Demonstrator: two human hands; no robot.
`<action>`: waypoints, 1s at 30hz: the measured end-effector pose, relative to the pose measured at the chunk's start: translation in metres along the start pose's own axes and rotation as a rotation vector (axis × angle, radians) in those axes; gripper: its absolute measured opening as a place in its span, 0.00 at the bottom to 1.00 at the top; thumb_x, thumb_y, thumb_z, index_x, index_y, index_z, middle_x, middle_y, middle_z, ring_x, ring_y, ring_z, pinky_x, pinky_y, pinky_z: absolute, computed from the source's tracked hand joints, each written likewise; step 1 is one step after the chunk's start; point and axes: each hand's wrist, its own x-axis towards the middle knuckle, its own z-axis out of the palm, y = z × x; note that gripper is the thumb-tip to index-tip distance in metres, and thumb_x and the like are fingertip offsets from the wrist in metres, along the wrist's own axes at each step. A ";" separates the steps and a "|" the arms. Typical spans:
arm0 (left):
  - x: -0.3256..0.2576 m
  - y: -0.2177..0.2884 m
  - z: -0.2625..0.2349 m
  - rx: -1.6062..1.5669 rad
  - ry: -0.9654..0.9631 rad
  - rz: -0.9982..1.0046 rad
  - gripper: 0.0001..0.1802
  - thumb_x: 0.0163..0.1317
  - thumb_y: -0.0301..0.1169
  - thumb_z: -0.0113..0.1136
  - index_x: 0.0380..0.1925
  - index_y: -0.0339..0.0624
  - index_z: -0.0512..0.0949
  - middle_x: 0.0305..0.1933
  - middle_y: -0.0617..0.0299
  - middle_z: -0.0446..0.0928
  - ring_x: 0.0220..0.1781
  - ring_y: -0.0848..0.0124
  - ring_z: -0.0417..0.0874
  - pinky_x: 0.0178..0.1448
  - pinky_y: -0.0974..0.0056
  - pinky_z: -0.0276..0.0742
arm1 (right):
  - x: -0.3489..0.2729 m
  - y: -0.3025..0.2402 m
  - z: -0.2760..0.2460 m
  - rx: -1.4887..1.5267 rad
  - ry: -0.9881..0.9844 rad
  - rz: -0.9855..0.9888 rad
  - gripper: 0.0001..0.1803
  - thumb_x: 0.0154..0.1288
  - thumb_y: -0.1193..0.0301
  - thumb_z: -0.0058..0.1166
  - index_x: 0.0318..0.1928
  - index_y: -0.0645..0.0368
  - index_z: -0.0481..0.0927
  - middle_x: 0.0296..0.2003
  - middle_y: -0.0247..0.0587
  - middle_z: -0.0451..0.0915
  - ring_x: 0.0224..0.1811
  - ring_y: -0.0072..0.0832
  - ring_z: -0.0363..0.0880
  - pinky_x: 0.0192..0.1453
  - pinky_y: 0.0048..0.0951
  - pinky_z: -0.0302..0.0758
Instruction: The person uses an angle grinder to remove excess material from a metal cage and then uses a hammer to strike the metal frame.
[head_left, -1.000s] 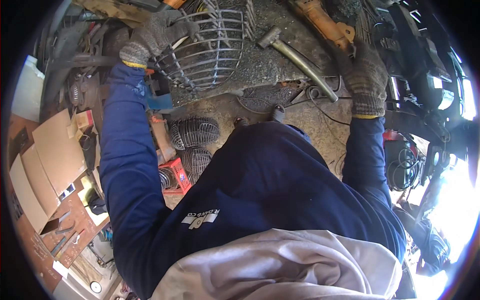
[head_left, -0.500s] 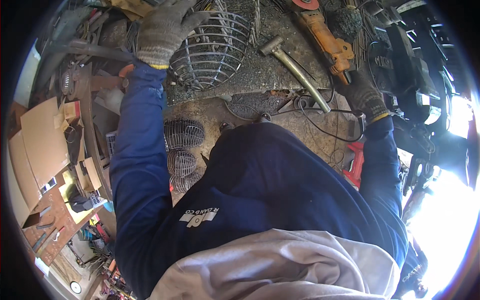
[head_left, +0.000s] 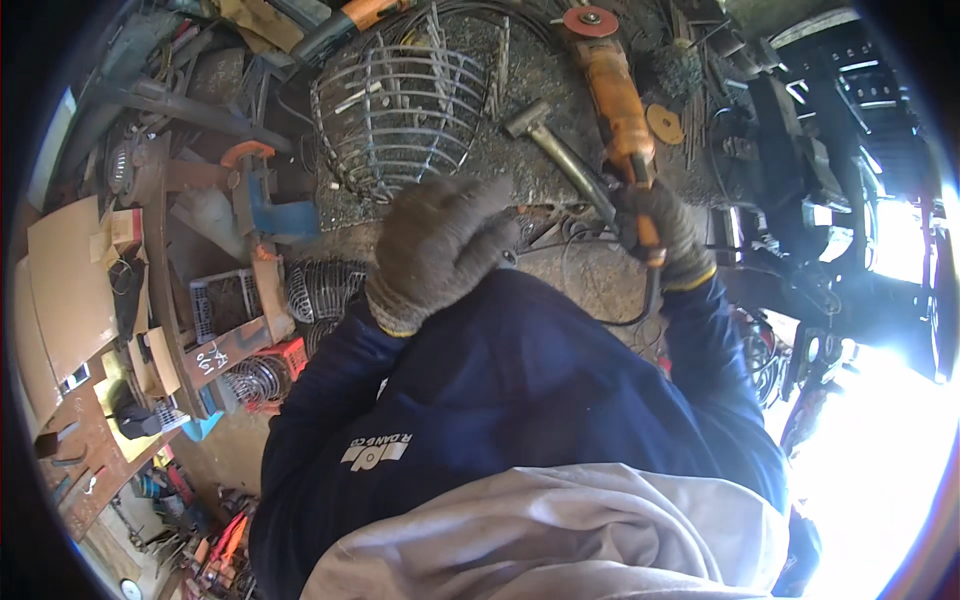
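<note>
My right hand [head_left: 668,228], in a grey knit glove, is wrapped round the rear of an orange angle grinder [head_left: 622,115]. A reddish disc [head_left: 591,21] is fitted at the grinder's far end. My gloved left hand [head_left: 435,250] holds nothing and hovers before my body at the bench's near edge, fingers stretched to the right and a little blurred. Just beyond it a domed wire cage [head_left: 372,120] lies on the bench. Between cage and grinder rests a metal hammer [head_left: 565,160], its handle end close to my right hand.
A loose tan disc [head_left: 664,124] lies right of the grinder. Thin metal rods and grit cover the bench [head_left: 520,75]. Another orange tool [head_left: 372,10] lies at the far edge. More wire cages [head_left: 325,290] sit below on the left, near a red crate [head_left: 292,356]. A dark cable [head_left: 640,310] trails from the grinder.
My left hand has left the wire cage and come back toward my body. My right hand has drawn the grinder a little left, its grip now further round the tool's rear.
</note>
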 end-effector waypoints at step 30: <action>-0.044 0.027 0.059 -1.596 -0.083 -0.559 0.30 0.55 0.33 0.72 0.55 0.33 0.71 0.45 0.56 0.80 0.45 0.67 0.84 0.51 0.62 0.83 | -0.102 0.124 0.161 -0.625 0.376 0.162 0.35 0.57 0.78 0.65 0.64 0.55 0.65 0.50 0.40 0.77 0.50 0.28 0.79 0.49 0.31 0.81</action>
